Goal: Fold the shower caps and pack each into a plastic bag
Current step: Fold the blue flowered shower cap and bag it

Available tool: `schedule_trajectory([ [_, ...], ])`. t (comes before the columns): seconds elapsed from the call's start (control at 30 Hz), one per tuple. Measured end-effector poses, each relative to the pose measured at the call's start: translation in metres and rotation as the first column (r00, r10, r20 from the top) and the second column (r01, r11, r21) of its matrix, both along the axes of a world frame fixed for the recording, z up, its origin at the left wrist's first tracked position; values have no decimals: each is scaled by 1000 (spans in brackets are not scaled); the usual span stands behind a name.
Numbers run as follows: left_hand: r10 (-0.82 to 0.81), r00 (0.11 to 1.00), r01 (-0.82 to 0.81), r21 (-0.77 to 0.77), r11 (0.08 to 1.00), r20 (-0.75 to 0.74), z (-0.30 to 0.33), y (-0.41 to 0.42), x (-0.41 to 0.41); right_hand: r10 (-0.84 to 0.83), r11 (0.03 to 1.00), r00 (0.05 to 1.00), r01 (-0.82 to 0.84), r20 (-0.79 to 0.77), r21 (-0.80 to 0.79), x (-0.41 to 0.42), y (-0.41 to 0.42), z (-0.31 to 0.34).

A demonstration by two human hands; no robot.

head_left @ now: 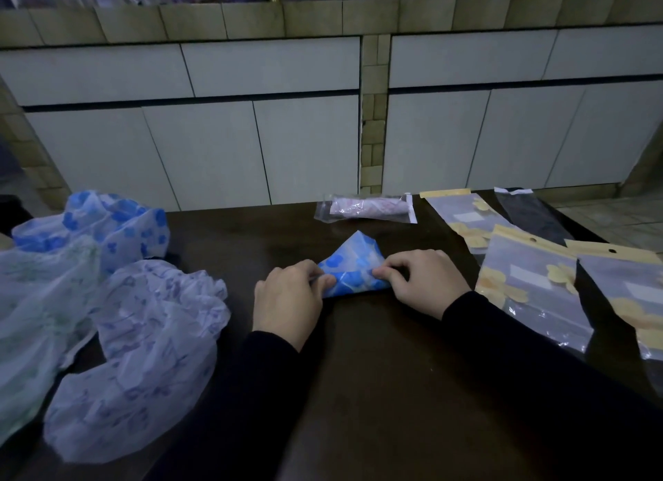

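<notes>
The left hand [287, 297] pinches the near left corner of a blue shower cap [353, 265], thumb and fingers curled onto the fold. The right hand [425, 283] pinches the near right corner of the same cap, fingers bent over its edge. The cap lies between the two hands on the dark worktop [358, 355], folded into a triangle whose tip points away from the hands.

Left of the left hand lies a heap of loose caps: a lilac-printed one [143, 344] nearest, a blue-flowered one [114, 225] beyond it, and a pale green one [32, 301] at the far left.

Beyond the hands, toward the worktop's far edge, a clear bag [366, 207] holds a rolled pinkish cap. Right of the right hand lie several empty bags [531, 294] with yellow header strips, yellow flower prints and white label patches; no writing on them can be read. A dark bag [531, 215] lies further back among them.
</notes>
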State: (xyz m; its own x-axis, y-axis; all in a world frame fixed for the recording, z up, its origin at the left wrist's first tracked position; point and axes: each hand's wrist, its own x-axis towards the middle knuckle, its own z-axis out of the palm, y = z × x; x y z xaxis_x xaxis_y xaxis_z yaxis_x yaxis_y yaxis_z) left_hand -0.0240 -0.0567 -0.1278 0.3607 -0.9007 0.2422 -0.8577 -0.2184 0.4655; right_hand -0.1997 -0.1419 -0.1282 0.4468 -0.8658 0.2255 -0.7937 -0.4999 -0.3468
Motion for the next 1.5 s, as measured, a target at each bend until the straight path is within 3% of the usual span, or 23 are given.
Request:
schedule_trajectory([
  [0.07, 6, 1000, -6, -1, 1000, -20, 0, -2, -1, -16, 1000, 1000, 15, -17, -13, 1, 1, 0],
  [0.2, 49, 994, -52, 29, 998, 95, -1, -3, -2, -36, 994, 997, 29, -61, -109, 2, 1, -2],
  [0.27, 59, 989, -55, -30, 998, 136, -2, -3, -3, -22, 987, 997, 10, -70, -159, 1, 1, -2],
  [0.43, -153, 965, 171, -69, 983, 213, -6, -5, -8, 61, 960, 996, -75, -63, -269, 3, 0, -1],
  [0.83, -163, 987, 163, -13, 987, 3, -15, -10, -2, -20, 988, 976, -14, -219, -151, 3, 4, 1],
  [1.2, -122, 991, 125, -43, 991, 58, -11, -12, -4, -13, 991, 961, -25, -278, -134, 2, 4, 4],
  [1.5, -94, 992, 91, 33, 995, 78, -3, -14, -2, 3, 998, 984, -13, -176, -54, 3, -1, 5],
])
